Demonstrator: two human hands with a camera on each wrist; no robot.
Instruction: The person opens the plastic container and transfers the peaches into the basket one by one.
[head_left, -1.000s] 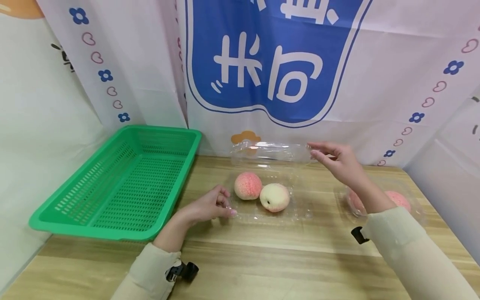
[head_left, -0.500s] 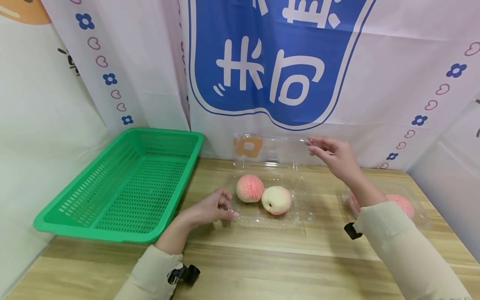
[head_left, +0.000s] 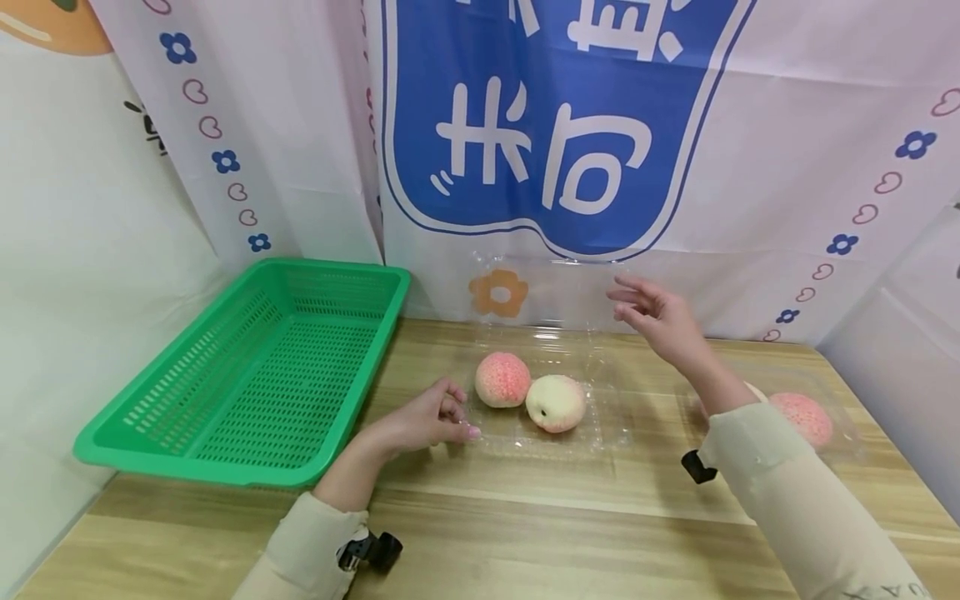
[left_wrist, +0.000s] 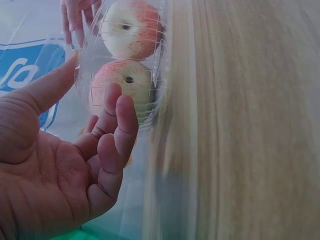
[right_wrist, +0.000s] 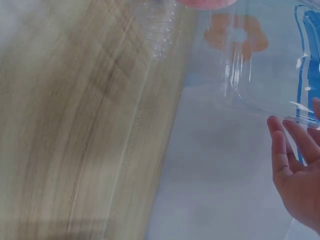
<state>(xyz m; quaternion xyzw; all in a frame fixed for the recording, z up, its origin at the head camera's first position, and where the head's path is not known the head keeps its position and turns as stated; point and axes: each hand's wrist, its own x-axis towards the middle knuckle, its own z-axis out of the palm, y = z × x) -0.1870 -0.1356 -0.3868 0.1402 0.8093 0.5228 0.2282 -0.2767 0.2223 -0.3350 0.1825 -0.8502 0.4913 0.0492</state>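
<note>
A clear plastic clamshell box (head_left: 517, 442) lies on the table with its lid (head_left: 562, 292) raised against the back cloth. Inside sit a pink peach (head_left: 502, 380) and a paler peach (head_left: 556, 403). My left hand (head_left: 423, 415) is at the box's left side; in the left wrist view its thumb (left_wrist: 62, 80) touches the rim while the loosely bent fingers lie beside the wall. My right hand (head_left: 663, 321) is at the lid's right edge, fingers extended. The right wrist view shows its fingertips (right_wrist: 272, 121) at the lid's edge, not wrapped around it.
A green perforated basket (head_left: 277, 392) stands to the left on the wooden table (head_left: 510, 533). At the right, partly behind my right forearm, is another clear box (head_left: 847, 433) holding peaches (head_left: 802, 419). The printed cloth (head_left: 787, 167) hangs directly behind.
The lid has swung up and back to stand nearly upright against the cloth. My right fingers have loosened from its edge. My left hand stays at the box's side; the head view has shifted slightly.
</note>
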